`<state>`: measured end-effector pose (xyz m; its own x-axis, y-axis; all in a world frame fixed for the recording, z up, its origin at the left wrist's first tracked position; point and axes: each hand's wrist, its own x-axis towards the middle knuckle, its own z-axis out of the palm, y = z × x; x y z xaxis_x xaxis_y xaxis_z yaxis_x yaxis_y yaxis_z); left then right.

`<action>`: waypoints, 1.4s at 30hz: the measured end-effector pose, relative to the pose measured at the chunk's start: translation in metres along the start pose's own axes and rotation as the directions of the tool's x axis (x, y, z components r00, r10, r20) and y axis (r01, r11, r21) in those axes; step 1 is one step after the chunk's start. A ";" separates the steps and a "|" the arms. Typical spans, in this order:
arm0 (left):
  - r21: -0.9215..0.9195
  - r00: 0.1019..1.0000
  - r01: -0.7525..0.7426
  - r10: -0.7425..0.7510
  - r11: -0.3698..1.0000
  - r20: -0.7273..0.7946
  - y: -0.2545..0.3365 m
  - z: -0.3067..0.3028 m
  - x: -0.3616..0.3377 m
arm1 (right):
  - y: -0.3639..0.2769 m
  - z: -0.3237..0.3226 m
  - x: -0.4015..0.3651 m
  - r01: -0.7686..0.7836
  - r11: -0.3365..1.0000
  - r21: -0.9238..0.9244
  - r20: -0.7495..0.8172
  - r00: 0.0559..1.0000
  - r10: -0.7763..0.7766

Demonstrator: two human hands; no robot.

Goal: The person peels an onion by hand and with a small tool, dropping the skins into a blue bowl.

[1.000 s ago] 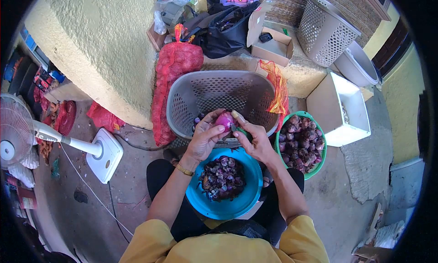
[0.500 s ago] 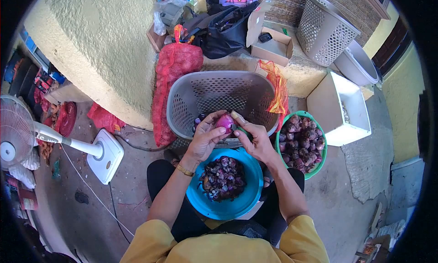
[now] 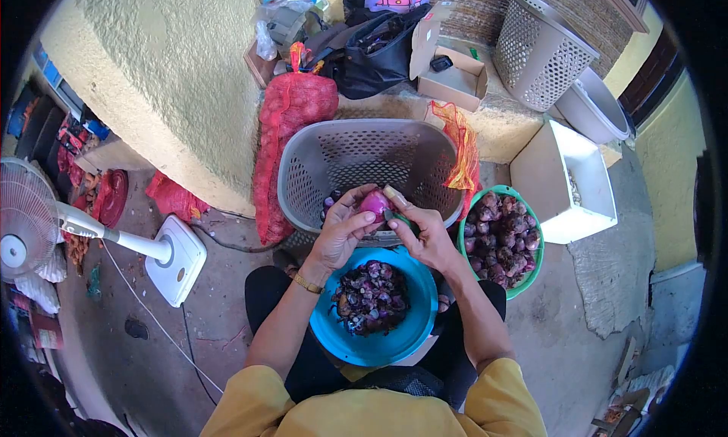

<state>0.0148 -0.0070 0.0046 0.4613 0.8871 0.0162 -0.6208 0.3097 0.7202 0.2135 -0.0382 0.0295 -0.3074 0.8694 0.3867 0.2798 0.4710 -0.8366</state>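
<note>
A shiny purple-red onion [image 3: 373,203] is pinched between the thumb and fingers of my left hand [image 3: 345,228]. My right hand [image 3: 422,228] is closed around a small knife [image 3: 408,222] with a green handle, its dark blade by the onion's right side; much of the knife is covered by my fingers. Both hands are over the front rim of a grey perforated basket [image 3: 368,126], where some purple onions [image 3: 331,202] lie at the left. Under my wrists stands a blue basin [image 3: 421,316] holding dark onion skins and scraps [image 3: 371,297].
A green basket [image 3: 528,285] of unpeeled onions [image 3: 500,240] stands right of the grey basket. On the left are a full red mesh sack [image 3: 292,111] and a white fan [image 3: 121,240] with cords across the floor. A white box [image 3: 561,183] lies farther right.
The onion and both hands stay in nearly the same place. Only slight finger movement shows around the knife.
</note>
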 end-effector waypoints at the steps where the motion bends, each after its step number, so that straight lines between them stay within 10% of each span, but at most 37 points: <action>1: 0.000 1.000 0.000 0.000 1.000 0.000 0.000 0.000 0.000 | -0.001 0.000 0.000 0.000 1.000 0.000 0.000 1.000 0.000; 42: -0.039 1.000 0.012 -0.012 0.999 0.010 0.002 -0.002 0.000 | 0.003 0.006 0.004 -0.054 0.995 0.085 -0.181 0.981 0.069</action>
<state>0.0125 -0.0056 0.0047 0.4749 0.8799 0.0145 -0.6395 0.3338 0.6926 0.2076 -0.0344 0.0260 -0.1180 0.9124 0.3920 0.2175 0.4089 -0.8863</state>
